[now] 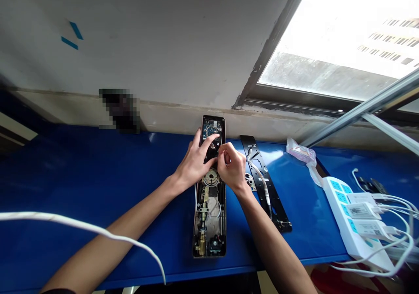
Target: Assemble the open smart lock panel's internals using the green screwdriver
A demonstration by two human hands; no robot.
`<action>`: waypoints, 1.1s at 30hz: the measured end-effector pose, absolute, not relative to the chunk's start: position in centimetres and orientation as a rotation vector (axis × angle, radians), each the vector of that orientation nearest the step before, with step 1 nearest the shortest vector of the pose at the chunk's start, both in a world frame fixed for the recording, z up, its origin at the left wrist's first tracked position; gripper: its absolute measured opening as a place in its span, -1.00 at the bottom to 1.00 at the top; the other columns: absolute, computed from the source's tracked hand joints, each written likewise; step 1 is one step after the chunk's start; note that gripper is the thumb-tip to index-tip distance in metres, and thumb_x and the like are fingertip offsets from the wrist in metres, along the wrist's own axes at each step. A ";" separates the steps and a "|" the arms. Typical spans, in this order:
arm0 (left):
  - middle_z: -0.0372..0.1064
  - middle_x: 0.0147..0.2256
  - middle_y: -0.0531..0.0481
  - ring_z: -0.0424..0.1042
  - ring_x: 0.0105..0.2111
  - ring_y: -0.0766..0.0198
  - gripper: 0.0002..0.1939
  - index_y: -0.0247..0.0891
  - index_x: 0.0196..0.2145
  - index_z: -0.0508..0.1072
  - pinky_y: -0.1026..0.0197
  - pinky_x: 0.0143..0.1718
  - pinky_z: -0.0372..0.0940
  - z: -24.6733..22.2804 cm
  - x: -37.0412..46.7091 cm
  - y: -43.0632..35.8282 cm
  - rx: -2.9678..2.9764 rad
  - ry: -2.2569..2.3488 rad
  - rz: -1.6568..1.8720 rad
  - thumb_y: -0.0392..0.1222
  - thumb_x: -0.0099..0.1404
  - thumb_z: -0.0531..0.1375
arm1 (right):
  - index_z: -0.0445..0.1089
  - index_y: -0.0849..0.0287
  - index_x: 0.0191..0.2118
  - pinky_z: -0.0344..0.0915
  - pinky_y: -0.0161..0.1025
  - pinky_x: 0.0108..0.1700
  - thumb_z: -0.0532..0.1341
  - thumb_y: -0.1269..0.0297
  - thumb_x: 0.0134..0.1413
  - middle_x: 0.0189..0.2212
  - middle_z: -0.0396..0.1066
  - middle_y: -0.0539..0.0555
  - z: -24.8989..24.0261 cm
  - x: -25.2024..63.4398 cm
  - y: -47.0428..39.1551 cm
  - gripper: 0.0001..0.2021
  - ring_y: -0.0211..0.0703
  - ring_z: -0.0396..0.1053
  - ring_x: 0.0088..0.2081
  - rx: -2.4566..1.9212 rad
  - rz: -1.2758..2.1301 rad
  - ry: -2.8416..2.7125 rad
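An opened smart door lock housing (196,224) lies upright from me on the blue table, its circuit board (209,130) at the far end and a brass-coloured mechanism (203,211) in the near half. My left hand (194,158) grips the left edge of its upper part, index finger and thumb reaching over the inside. On the right edge, opposite, my right hand (231,165) is closed in a pinch; whatever lies between its fingertips is hidden. Right of the housing rests a long black plate (266,182) with a white-sleeved cable (262,178) on it.
A white power strip (338,211) with several plugged adapters and cables stands at the right. Behind it lies a small plastic packet (301,151). One white cable (81,227) crosses the left foreground above my forearm. A wall and window border the blue table (131,171).
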State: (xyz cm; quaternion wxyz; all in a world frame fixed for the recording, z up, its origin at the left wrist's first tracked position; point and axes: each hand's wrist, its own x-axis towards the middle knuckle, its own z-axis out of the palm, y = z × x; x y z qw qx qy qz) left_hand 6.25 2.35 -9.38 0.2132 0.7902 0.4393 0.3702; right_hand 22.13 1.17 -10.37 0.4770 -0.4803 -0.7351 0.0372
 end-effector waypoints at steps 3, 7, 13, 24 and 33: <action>-0.11 0.44 -0.25 0.02 0.45 -0.19 -0.29 -0.02 0.36 0.15 -0.22 0.38 0.17 -9.5 6.3 2.3 2.200 1.216 1.026 -0.35 0.35 0.27 | 0.25 0.10 -0.35 0.09 -0.32 -0.44 0.08 0.50 0.22 -0.54 0.23 -0.12 -10.5 22.1 1.1 -0.84 -0.35 0.06 -0.57 -1.144 0.108 -1.770; -0.16 0.46 -0.27 -0.04 0.46 -0.19 -0.27 -0.04 0.36 0.14 -0.21 0.40 0.15 -9.5 6.4 2.2 2.196 1.233 1.014 -0.36 0.34 0.28 | 0.27 0.11 -0.37 0.10 -0.31 -0.44 0.08 0.49 0.20 -0.55 0.21 -0.12 -10.5 22.2 1.1 -0.84 -0.35 0.06 -0.57 -1.120 0.124 -1.762; -0.20 0.47 -0.29 -0.13 0.49 -0.22 -0.28 -0.05 0.37 0.14 -0.25 0.39 0.13 -9.3 6.5 1.9 2.186 1.261 0.991 -0.35 0.35 0.26 | 0.27 0.11 -0.37 0.10 -0.31 -0.44 0.08 0.47 0.22 -0.54 0.22 -0.11 -10.5 22.2 1.0 -0.84 -0.34 0.06 -0.56 -1.138 0.145 -1.752; -0.18 0.47 -0.25 -0.10 0.48 -0.21 -0.30 -0.02 0.36 0.14 -0.27 0.39 0.13 -9.4 6.5 1.8 2.185 1.266 0.996 -0.34 0.36 0.25 | 0.25 0.09 -0.33 0.10 -0.29 -0.43 0.06 0.42 0.26 -0.55 0.20 -0.11 -10.4 22.1 0.9 -0.86 -0.32 0.10 -0.56 -1.218 0.171 -1.749; -0.16 0.45 -0.26 -0.03 0.46 -0.20 -0.34 -0.08 0.33 0.20 -0.24 0.39 0.14 -9.3 6.5 2.0 2.164 1.256 1.024 -0.34 0.34 0.27 | 0.21 0.06 -0.15 -0.02 -0.34 -0.49 0.08 0.34 0.36 -0.62 0.11 -0.23 -9.9 22.1 1.0 -0.97 -0.37 0.03 -0.62 -1.285 0.298 -1.748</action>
